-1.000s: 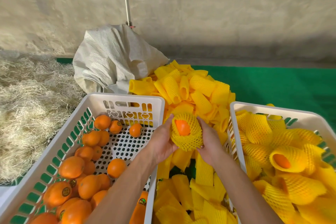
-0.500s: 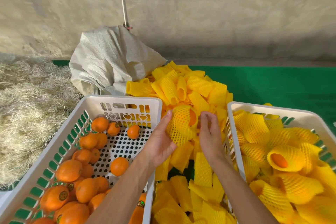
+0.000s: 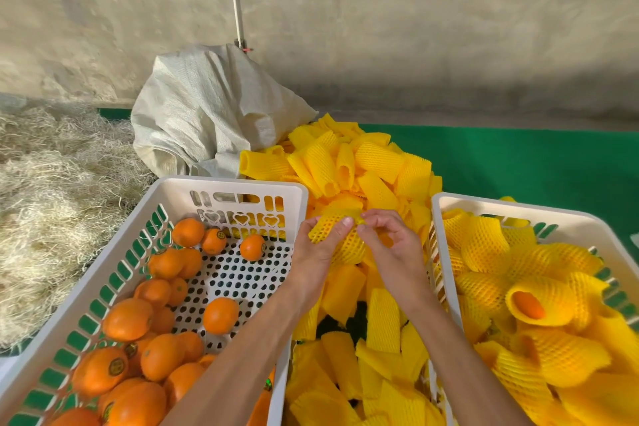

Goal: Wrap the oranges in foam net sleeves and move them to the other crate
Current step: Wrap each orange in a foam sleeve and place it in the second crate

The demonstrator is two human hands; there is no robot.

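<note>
My left hand (image 3: 320, 249) and my right hand (image 3: 394, 245) hold one orange wrapped in a yellow foam net sleeve (image 3: 340, 237) between the two crates, above the sleeve pile. The left thumb and fingers grip the sleeve's left side. My right fingers curl onto its top right end. The fruit inside is hidden by the net. The white crate on the left (image 3: 228, 185) holds several bare oranges (image 3: 221, 315). The white crate on the right (image 3: 449, 204) is full of sleeved oranges (image 3: 539, 301).
A heap of loose yellow foam sleeves (image 3: 349, 166) fills the gap between the crates and runs toward the wall. A white woven sack (image 3: 207, 114) lies behind the left crate. Straw (image 3: 52, 201) covers the left floor. Green matting (image 3: 536, 162) lies at the right.
The sleeved orange has turned so its open end and the fruit no longer show. My right hand has closed back onto the sleeve after lifting off it half a second ago.
</note>
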